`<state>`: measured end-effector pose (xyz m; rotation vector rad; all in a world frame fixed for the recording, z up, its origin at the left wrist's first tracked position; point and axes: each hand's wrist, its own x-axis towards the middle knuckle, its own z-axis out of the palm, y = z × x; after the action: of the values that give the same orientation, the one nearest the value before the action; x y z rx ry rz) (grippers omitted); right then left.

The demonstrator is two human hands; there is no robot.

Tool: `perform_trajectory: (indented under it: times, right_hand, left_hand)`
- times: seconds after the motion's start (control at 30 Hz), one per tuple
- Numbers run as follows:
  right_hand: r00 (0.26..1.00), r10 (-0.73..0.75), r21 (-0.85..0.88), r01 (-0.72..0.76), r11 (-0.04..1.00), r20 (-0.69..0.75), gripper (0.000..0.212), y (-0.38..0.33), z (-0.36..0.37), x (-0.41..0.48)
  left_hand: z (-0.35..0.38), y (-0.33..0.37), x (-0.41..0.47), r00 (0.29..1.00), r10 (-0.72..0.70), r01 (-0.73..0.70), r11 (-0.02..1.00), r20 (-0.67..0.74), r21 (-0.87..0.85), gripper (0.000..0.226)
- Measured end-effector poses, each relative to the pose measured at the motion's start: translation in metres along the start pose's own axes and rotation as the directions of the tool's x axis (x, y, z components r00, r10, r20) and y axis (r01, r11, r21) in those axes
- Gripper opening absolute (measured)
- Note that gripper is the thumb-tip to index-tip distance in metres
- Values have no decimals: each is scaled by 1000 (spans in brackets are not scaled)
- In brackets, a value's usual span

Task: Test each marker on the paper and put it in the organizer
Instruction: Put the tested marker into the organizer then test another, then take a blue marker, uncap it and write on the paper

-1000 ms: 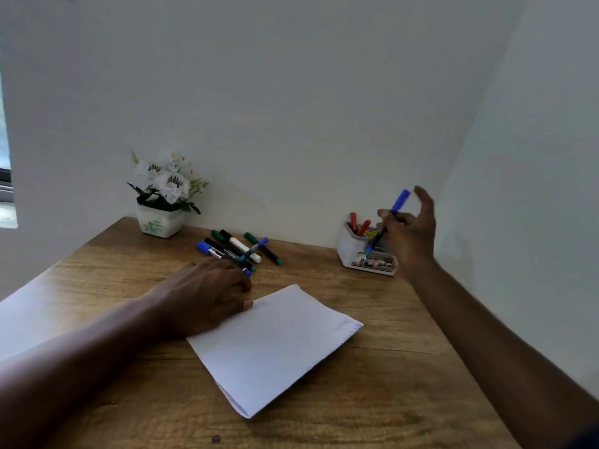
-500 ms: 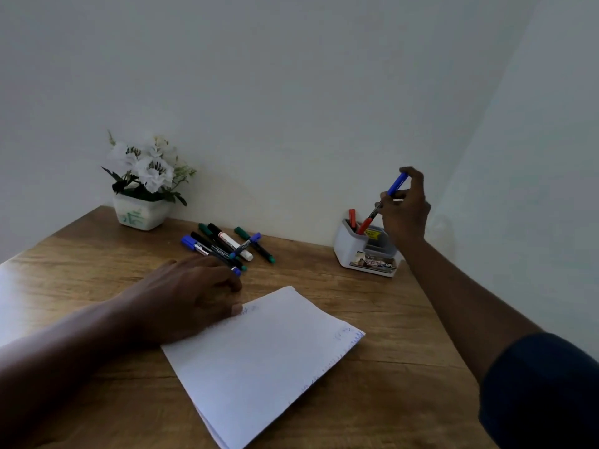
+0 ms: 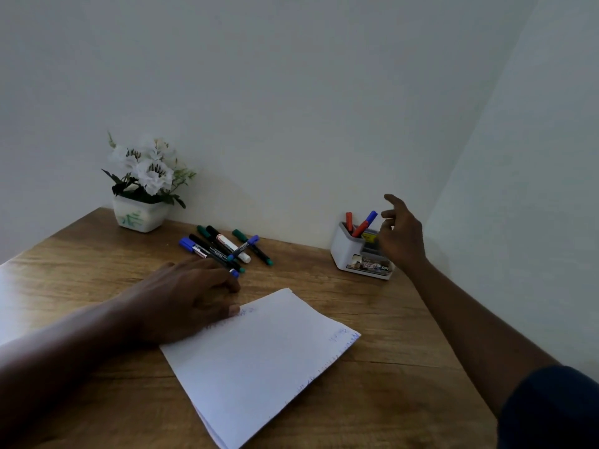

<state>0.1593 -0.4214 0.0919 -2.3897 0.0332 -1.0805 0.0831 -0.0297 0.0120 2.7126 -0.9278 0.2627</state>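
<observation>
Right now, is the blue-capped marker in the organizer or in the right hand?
In the organizer: the blue-capped marker leans inside beside a red marker; the right hand is open, empty.

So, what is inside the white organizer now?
Two red markers and one blue marker stand in the organizer. The right hand covers its right side, so anything there is hidden.

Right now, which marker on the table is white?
The white marker with the black cap, in the middle of the bunch; the others look dark, blue or green.
</observation>
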Motion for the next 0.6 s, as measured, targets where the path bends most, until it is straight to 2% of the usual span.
perform_trajectory:
  times: [0.07, 0.17, 0.23, 0.3, 0.37, 0.43, 0.5, 0.53, 0.6]
  right_hand:
    - [991, -41, 60, 49, 997, -129, 58, -14, -11, -8]
    - [924, -233, 35, 255, 966, -304, 51, -39, -26, -29]
    - [862, -374, -3, 397, 918, -341, 46, -55, -31, -45]
    - [845, -444, 45, 477, 878, -300, 33, -71, -27, -60]
    - [894, -420, 196, 445, 874, -153, 22, -90, -10, -71]
    - [934, -341, 307, 296, 905, 106, 22, -107, 12, -76]
    - [887, -296, 259, 212, 942, 354, 28, -119, 36, -73]
    - [844, -284, 190, 220, 957, 456, 34, -125, 47, -69]
    - [728, -280, 24, 341, 940, 626, 46, -137, 69, -60]
  left_hand:
    - [0, 0, -1, 1000, 2, -2, 1000, -1, -6, 48]
    - [-3, 1, -4, 1000, 7, -8, 999, -11, -49, 46]
    - [-5, 3, -7, 1000, 6, -8, 998, -28, -68, 44]
    - [-7, 5, -10, 1000, -3, 1, 998, -29, -70, 46]
    - [-8, 6, -13, 1000, -13, 12, 998, -17, -61, 48]
    - [-10, 6, -14, 1000, -25, 25, 998, -3, -63, 49]
    - [-10, 7, -14, 999, -36, 37, 997, 12, -62, 49]
    - [-10, 7, -13, 999, -43, 44, 997, 21, -59, 49]
    - [-9, 5, -12, 998, -54, 56, 997, 37, -55, 51]
